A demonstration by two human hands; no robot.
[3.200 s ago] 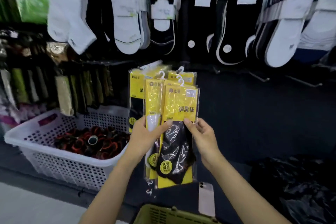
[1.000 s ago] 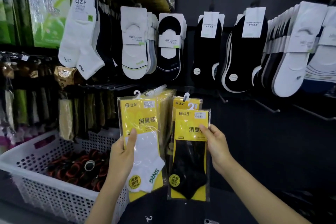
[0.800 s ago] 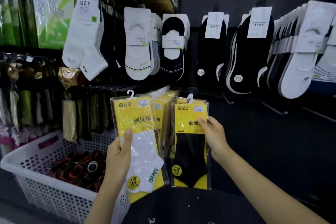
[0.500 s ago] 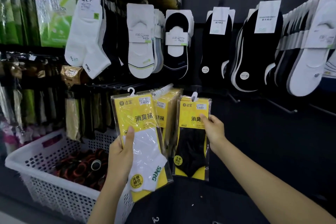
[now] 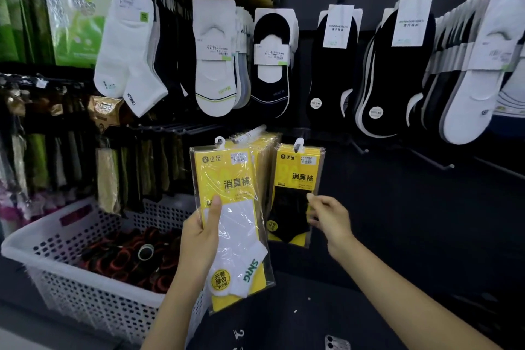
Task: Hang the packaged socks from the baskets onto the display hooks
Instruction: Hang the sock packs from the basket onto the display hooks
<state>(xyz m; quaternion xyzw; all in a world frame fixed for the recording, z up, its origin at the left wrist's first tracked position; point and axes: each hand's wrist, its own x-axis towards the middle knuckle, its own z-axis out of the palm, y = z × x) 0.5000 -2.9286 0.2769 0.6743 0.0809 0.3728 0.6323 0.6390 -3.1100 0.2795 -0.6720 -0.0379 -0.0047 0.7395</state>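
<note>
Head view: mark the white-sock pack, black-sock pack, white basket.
white-sock pack point(image 5: 241, 231), head view, on the white sock under the film.
black-sock pack point(image 5: 295, 175), head view, on its yellow header card.
white basket point(image 5: 85, 304), head view, on its perforated front wall.

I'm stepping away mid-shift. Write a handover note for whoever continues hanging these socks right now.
Left grip holds the white-sock packet, thumb on its front.
Right grip is open beside the black-sock packet, holding nothing.
Done: the black-sock packet hangs by its white hanger, beside a hung row of yellow packets.
Left: hang the white-sock packet.
</note>
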